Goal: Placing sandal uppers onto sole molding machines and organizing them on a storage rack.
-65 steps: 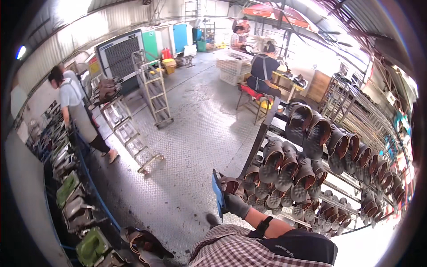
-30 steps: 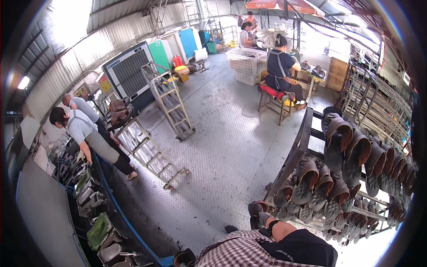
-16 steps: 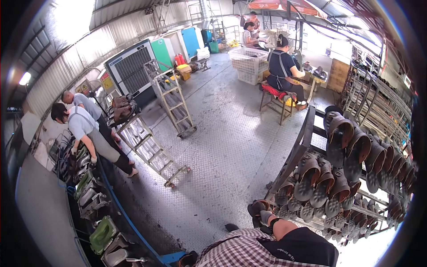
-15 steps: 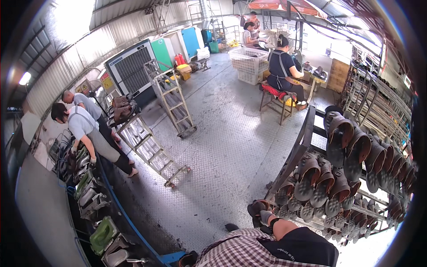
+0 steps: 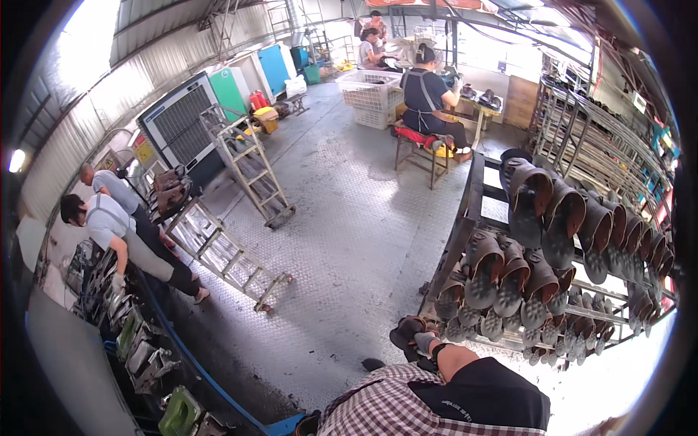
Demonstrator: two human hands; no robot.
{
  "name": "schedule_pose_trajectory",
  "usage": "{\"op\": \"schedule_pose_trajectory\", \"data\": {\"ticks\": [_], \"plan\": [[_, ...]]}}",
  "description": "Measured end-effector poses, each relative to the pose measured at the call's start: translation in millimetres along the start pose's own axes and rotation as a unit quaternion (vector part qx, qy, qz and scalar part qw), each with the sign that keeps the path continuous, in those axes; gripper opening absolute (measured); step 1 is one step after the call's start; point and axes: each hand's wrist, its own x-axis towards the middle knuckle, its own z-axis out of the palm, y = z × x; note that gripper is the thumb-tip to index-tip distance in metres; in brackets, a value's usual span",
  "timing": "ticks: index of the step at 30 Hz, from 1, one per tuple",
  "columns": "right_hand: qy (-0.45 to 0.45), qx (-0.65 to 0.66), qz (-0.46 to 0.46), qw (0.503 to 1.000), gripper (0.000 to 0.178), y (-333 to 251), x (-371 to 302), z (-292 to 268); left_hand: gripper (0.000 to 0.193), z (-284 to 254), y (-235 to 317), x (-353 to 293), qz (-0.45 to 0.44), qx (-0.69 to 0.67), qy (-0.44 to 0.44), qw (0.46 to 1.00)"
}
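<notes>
Shoes [image 5: 556,247] already hang in rows on rack [image 5: 471,200], right of frame. One dark shoe [image 5: 404,333], lower centre, off rack, gripped by gloved right hand [image 5: 424,341]. Left hand out of sight, cannot tell state.

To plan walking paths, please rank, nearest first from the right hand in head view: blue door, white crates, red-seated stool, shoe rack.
1. Shoe rack, beside the right hand
2. Red-seated stool, ahead
3. White crates, beyond stool
4. Blue door, far left
</notes>
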Motion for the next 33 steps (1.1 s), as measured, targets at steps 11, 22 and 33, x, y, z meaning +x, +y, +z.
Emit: {"op": "schedule_pose_trajectory", "data": {"ticks": [11,22,33], "plan": [[-0.010,0.103,0.162,0.981,0.024,-32,-47,-2,0.038,14,-6,14,-0.010,0.024,-0.011,1.000],[-0.075,-0.025,0.125,0.989,0.027,-43,-38,7,0.039,25,-4,23,-0.030,0.029,-0.010,0.999],[-0.096,-0.078,0.093,0.988,0.031,-28,-5,17,0.040,37,5,25,-0.043,0.037,-0.011,0.998]]}}
